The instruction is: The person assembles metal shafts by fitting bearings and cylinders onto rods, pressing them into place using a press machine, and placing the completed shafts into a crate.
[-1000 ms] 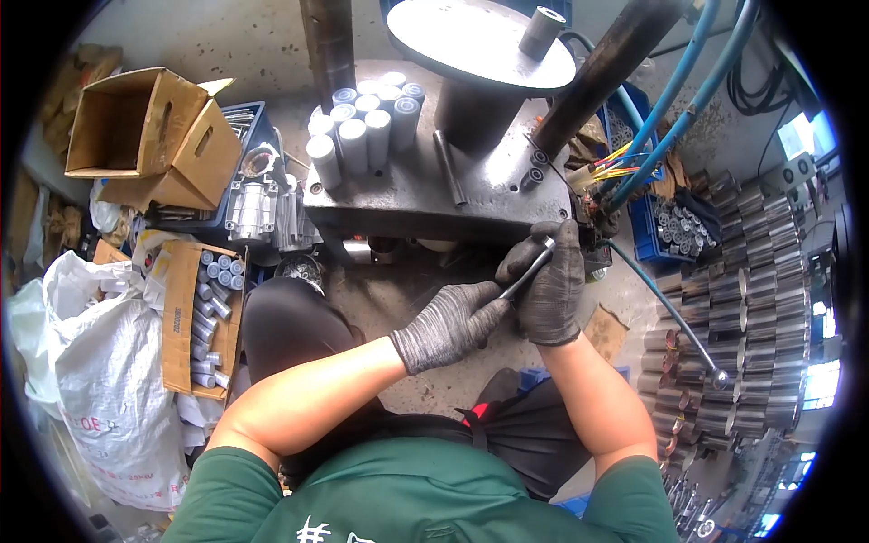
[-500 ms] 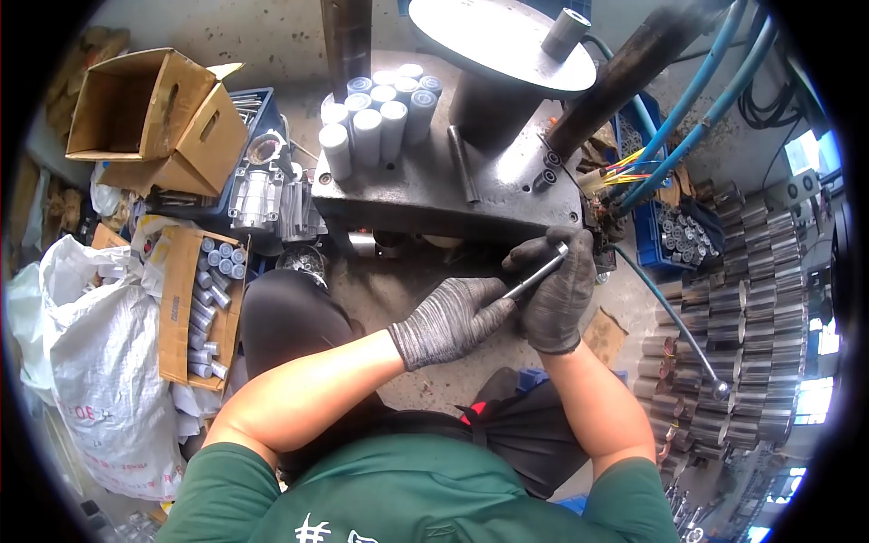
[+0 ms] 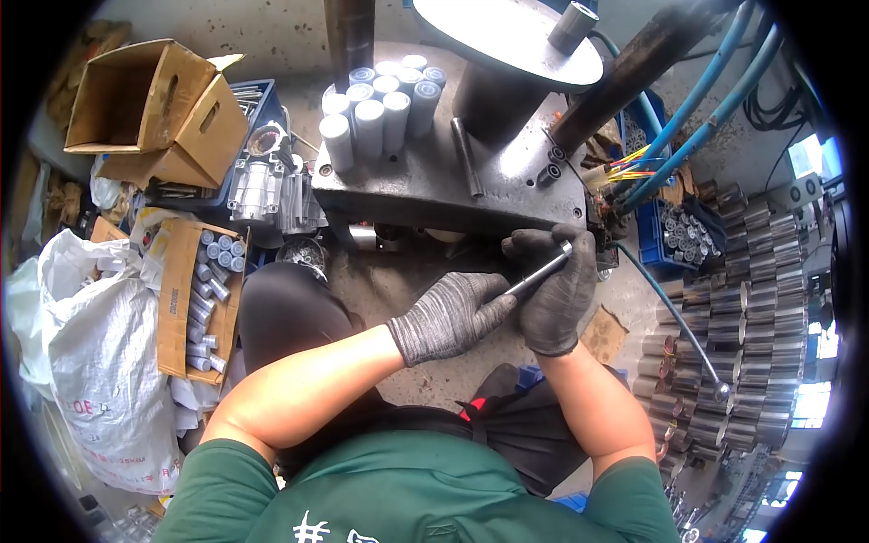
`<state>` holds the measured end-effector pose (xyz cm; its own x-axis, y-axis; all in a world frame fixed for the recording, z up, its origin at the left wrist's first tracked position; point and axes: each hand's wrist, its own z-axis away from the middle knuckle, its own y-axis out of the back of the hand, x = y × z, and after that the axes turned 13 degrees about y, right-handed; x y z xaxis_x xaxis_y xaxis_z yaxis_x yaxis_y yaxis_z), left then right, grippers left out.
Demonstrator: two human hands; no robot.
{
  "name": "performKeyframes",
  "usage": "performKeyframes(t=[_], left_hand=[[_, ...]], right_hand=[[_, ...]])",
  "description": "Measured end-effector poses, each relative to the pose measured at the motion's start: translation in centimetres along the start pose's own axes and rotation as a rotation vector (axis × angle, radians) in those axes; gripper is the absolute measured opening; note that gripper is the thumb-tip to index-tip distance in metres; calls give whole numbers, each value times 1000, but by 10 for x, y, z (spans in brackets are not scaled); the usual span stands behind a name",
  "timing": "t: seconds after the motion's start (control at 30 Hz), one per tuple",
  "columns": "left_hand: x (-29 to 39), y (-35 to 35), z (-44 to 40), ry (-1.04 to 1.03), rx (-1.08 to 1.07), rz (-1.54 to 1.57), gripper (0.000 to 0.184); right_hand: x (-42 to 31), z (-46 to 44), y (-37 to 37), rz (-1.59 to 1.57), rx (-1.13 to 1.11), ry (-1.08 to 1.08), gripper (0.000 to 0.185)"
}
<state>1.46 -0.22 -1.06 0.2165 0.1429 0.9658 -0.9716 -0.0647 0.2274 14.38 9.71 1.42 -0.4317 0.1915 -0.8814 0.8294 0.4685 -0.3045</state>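
Note:
A slim shiny metal rod (image 3: 540, 273) slants between my two gloved hands, in front of the press bed. My left hand (image 3: 450, 319), in a grey knit glove, pinches its lower end between thumb and fingers. Around its upper part my right hand (image 3: 558, 294), in a darker glove, is curled, with the rod lying across the palm and the tip showing by the fingers. On the black metal bed (image 3: 416, 195) behind stand several grey capped cylinders (image 3: 369, 127). A dark bar (image 3: 467, 157) lies beside them, and two small black rings (image 3: 549, 174) sit near the right edge.
A round steel plate (image 3: 507, 41) carries a short metal cylinder (image 3: 573, 27). Blue hoses (image 3: 688, 118) and a lever with a ball end (image 3: 721, 391) are at right, by stacked metal cylinders (image 3: 724, 317). Cardboard boxes (image 3: 186, 271) and a white sack (image 3: 104, 362) stand left.
The rod's upper tip shows slightly more plainly beside the right hand's fingers. Both hands stay in nearly the same place; the view has shifted a little.

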Motion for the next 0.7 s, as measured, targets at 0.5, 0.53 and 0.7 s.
performKeyframes(t=[0.5, 0.53, 0.7], left_hand=[[11, 9, -5, 84, 20, 68, 44], [13, 11, -7, 76, 18, 74, 43], [4, -1, -8, 215, -20, 408, 42]], right_hand=[[7, 16, -22, -90, -3, -54, 48], [10, 13, -20, -56, -19, -43, 49], [-5, -19, -10, -66, -172, -329, 57]])
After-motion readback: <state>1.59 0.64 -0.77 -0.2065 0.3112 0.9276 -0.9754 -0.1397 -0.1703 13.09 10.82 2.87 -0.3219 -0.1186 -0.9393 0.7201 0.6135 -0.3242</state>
